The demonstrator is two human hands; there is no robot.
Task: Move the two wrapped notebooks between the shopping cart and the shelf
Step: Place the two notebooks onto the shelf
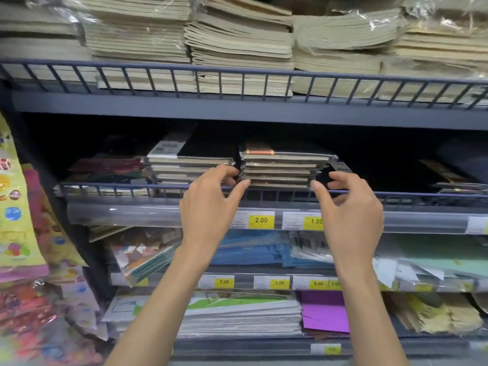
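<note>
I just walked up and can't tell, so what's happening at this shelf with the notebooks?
A person is reaching both hands to the middle shelf. The left hand and right hand flank the right-hand stack of wrapped notebooks, thumbs at its lower corners, fingers loosely curled. Neither hand has closed round a notebook, and nothing is lifted. A second stack sits just to its left. No shopping cart is in view.

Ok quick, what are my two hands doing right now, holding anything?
Left hand: at the left end of the wrapped notebooks; whether it grips them cannot be told.
Right hand: open, loosely curled, holding nothing.
</note>
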